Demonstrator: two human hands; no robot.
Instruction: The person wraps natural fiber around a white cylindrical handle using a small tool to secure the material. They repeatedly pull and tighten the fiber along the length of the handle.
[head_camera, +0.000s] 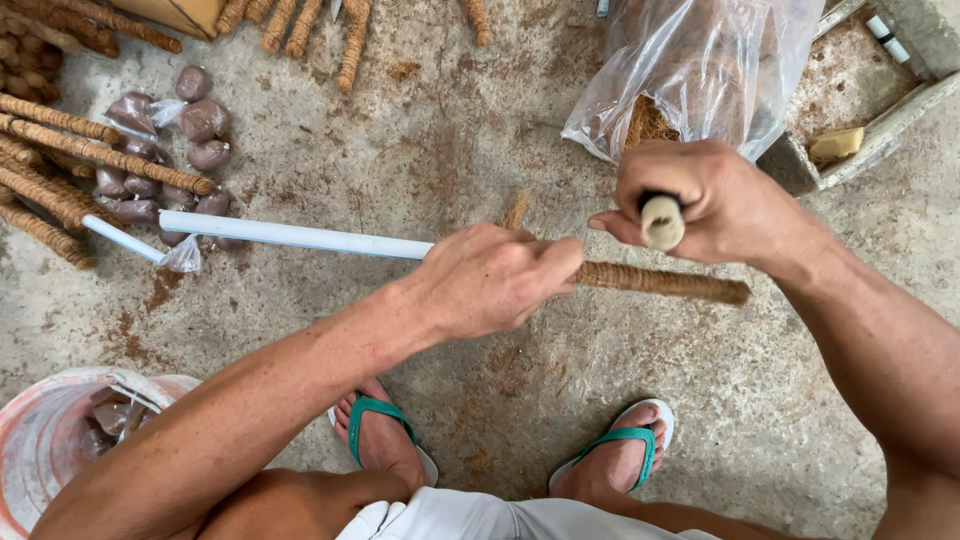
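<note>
Nearest the camera, two feet in green-strapped flip-flops (385, 435) stand on the stained concrete floor (470, 130), with pale shorts just below them at the near edge. At the near left corner sits a white bucket (45, 430) smeared with orange, holding small brownish plastic-wrapped lumps.

Above the feet, the left hand (495, 280) is curled closed around a long rod at the spot where its two parts meet: to the left of the fingers runs a smooth white pipe (290, 237), ending in a thinner white tube by a scrap of clear plastic; to the right of the fingers runs a stretch wound in brown coir rope (660, 281), rough and ribbed, reaching past the right wrist. The rod lies nearly level, held off the floor.

The right hand (715, 200) is just right of the left, fingers wrapped shut around a short stick with a pale round end (662, 221) facing the camera; the thumb tip points toward the left hand. Whether this stick touches the rope-wound part cannot be told.

Farther left lies a heap of brown wrapped lumps (170, 150) beside a pile of finished rope-wound sticks (60, 160); more such sticks lie along the far edge. At the far right a clear plastic bag (700, 70) sits open, with loose brown fibre inside. Beyond it, a concrete frame holds a yellow sponge-like block (835, 145).
</note>
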